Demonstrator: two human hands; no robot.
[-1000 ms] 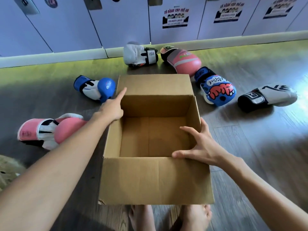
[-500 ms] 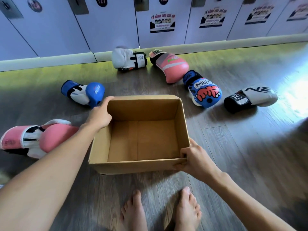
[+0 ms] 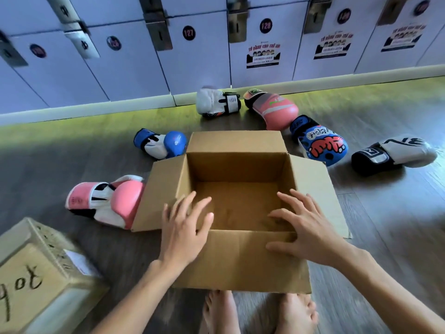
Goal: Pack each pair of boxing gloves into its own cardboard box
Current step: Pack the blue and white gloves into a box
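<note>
An open, empty cardboard box (image 3: 240,261) stands on the floor in front of me with its flaps spread outward. My left hand (image 3: 184,227) and my right hand (image 3: 304,227) rest flat on its near rim, fingers apart, holding nothing. Around the box lie a pink and white glove (image 3: 108,201) at the left, a blue and white glove (image 3: 161,144), a white glove (image 3: 216,102), a pink glove (image 3: 277,109), a blue glove with red print (image 3: 320,143) and a black and white glove (image 3: 395,154) at the right.
A second cardboard box (image 3: 36,273) with handwriting lies at the lower left. A row of numbered lockers (image 3: 204,56) lines the far wall. My bare feet (image 3: 257,312) are just under the open box. Wooden floor extends to the right.
The box's flaps have been folded outward. Both hands left the box's corners and now lie on its near rim. The view shifted and the second box came into sight.
</note>
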